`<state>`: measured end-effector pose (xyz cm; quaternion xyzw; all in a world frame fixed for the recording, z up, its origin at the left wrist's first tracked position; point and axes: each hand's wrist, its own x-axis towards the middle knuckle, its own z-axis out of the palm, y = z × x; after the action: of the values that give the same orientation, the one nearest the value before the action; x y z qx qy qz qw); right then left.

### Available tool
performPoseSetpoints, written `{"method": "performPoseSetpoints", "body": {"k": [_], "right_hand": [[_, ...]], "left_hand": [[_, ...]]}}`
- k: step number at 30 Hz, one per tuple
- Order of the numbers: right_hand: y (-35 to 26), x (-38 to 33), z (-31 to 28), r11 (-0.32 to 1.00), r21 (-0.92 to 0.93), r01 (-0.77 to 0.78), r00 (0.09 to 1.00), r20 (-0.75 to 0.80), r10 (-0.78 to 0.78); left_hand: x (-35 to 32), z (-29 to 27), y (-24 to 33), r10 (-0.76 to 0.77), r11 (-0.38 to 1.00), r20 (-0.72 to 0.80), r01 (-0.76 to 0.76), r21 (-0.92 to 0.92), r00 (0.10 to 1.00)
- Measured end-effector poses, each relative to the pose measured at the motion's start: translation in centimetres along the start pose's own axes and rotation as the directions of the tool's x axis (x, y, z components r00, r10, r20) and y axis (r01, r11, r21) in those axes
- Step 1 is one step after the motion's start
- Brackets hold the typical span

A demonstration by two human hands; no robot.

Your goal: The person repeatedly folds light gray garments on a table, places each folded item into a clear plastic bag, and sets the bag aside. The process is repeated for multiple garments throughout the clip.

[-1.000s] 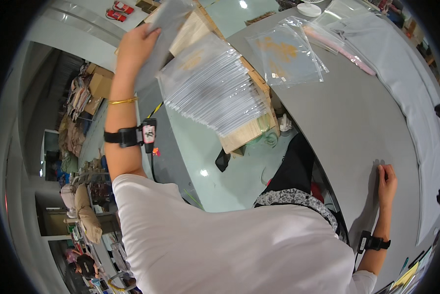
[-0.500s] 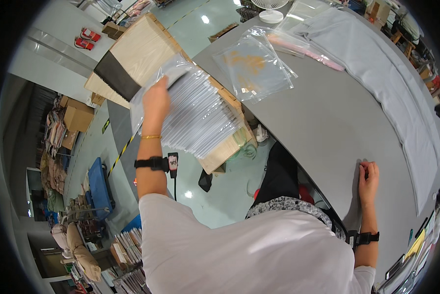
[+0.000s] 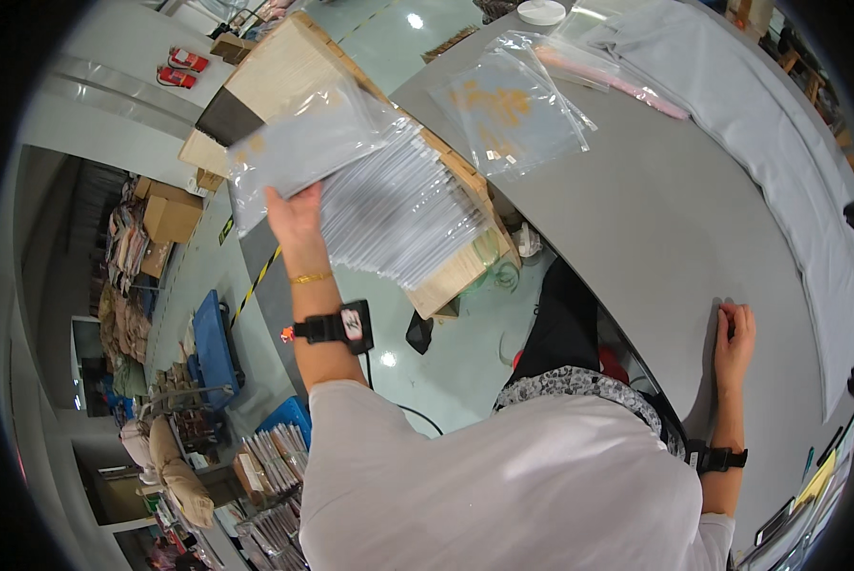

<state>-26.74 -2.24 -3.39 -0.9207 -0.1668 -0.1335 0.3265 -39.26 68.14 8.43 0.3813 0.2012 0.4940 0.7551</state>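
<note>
At the far left, my left hand (image 3: 297, 214) grips the near edge of a clear plastic bag (image 3: 303, 143) with a flat, pale grey filling. Its thumb shows, but most fingers are hidden beneath the bag. The bag lies tilted over a row of tightly packed clear plastic packages (image 3: 403, 205) on a pale wooden stand (image 3: 456, 271). My right hand (image 3: 734, 333) rests on the grey table (image 3: 627, 228) at the right, fingers loosely curled, with nothing visible in them.
Flat clear bags with orange print (image 3: 513, 109) lie on the table's far end, beside a pink bagged item (image 3: 627, 84). A long light grey cloth (image 3: 732, 124) runs along the table's far right edge. A blue cart (image 3: 215, 338) stands on the floor at left.
My left hand has turned and come slightly nearer, swinging the bag up and leftward off the packed row. The view has shifted a little. My right hand stays on the table.
</note>
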Motion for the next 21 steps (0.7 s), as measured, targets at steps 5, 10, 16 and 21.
{"method": "performPoseSetpoints", "body": {"k": [5, 10, 16, 21], "right_hand": [[-0.5, 0.1, -0.4, 0.998, -0.035, 0.047, 0.999, -0.021, -0.048], [-0.4, 0.3, -0.3, 1.0, -0.01, 0.0, 1.0, 0.007, 0.0], [0.5, -0.5, 0.4, 0.998, 0.016, 0.064, 0.996, -0.059, -0.063], [0.5, -0.7, 0.4, 0.999, 0.028, 0.03, 0.997, -0.07, -0.028]], "left_hand": [[-3.4, -1.0, -0.6, -0.253, 0.967, -0.017, 0.253, 0.025, 0.967], [-2.6, -2.2, -1.1, -0.174, 0.96, 0.055, 0.157, 0.231, 0.983], [1.0, -4.4, -1.4, -0.21, 0.825, -0.097, 0.23, 0.516, 0.973], [-0.2, -6.1, -0.2, -0.285, 0.958, 0.137, 0.281, 0.046, 0.949]]}}
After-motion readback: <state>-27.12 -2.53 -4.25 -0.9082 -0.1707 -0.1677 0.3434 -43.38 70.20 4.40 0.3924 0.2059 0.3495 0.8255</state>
